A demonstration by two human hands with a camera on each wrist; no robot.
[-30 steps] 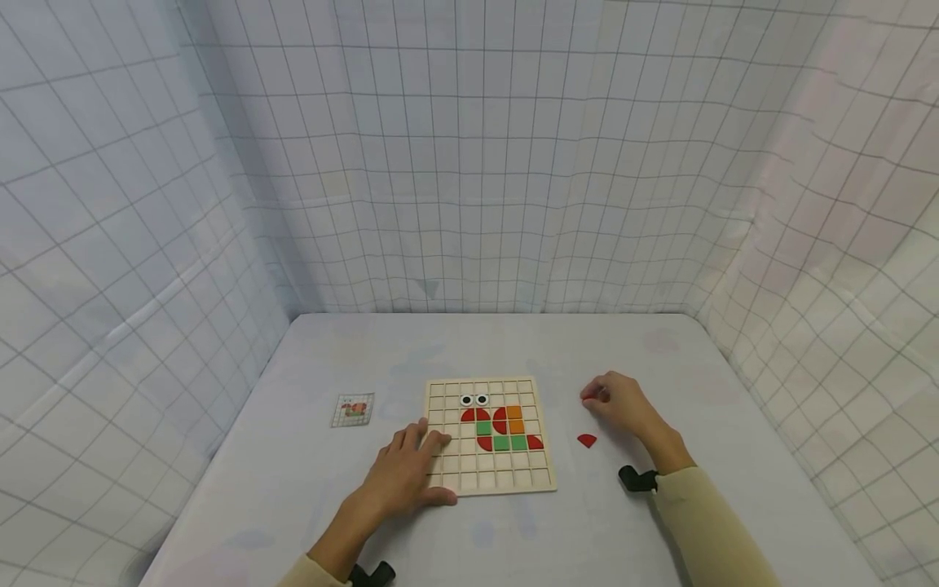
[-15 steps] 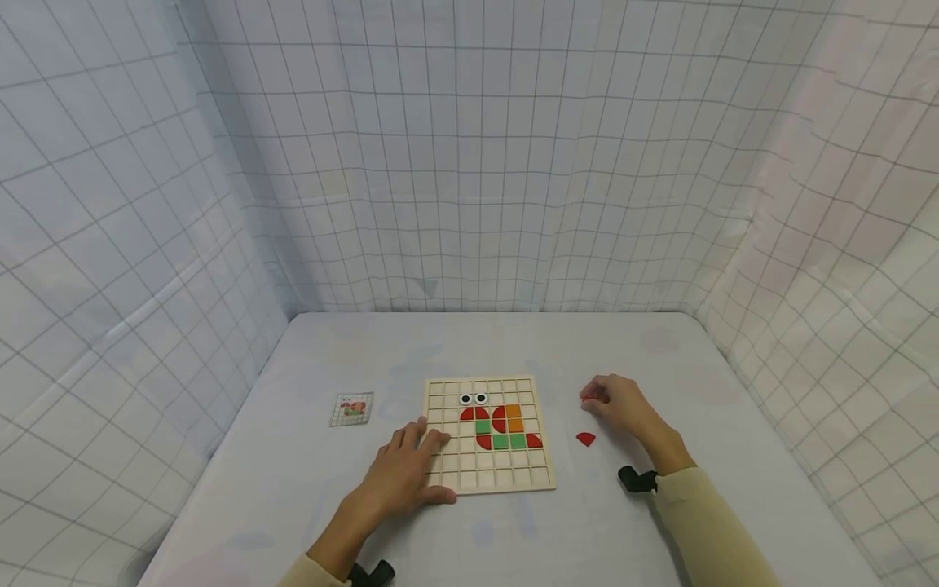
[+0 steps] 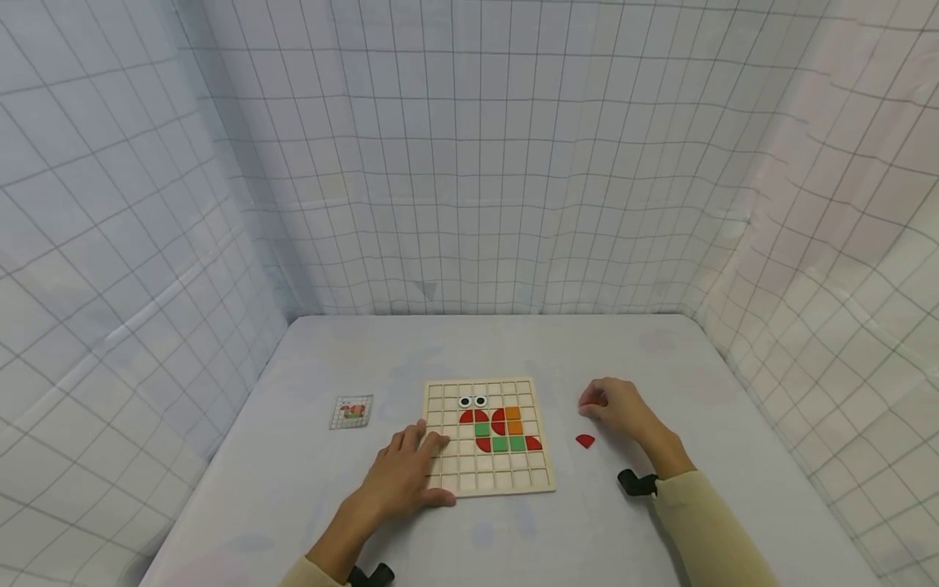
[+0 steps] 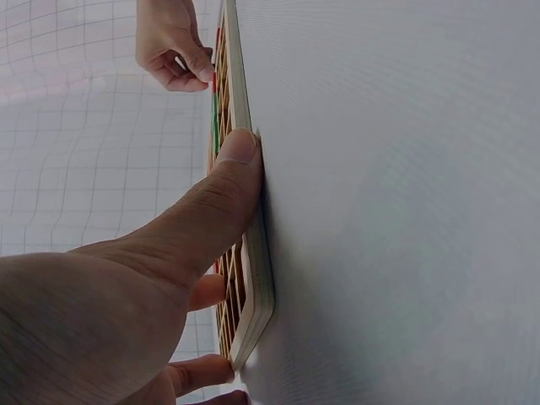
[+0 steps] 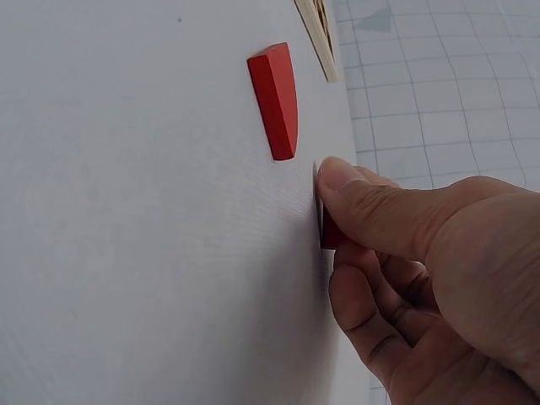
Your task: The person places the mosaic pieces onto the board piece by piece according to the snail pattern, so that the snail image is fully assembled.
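My left hand lies over the near left corner of a wooden grid board, fingers spread on it. Its thumb rests against the board's near edge in the left wrist view. To the board's right, my right hand pinches a red piece low at the table, mostly hidden by the thumb and fingers. A second red quarter-circle piece lies loose just left of and nearer than that hand. On the board sit two round eye pieces, several red quarter-circles, green squares and orange squares.
A small picture card with a similar coloured figure on a grid lies left of the board. The white tabletop is enclosed by white grid-lined curtains at the back and both sides.
The right hand stays nearly in place, its fingers shifting slightly on the red piece, which shows less in the head view now. The left hand and the board keep still.
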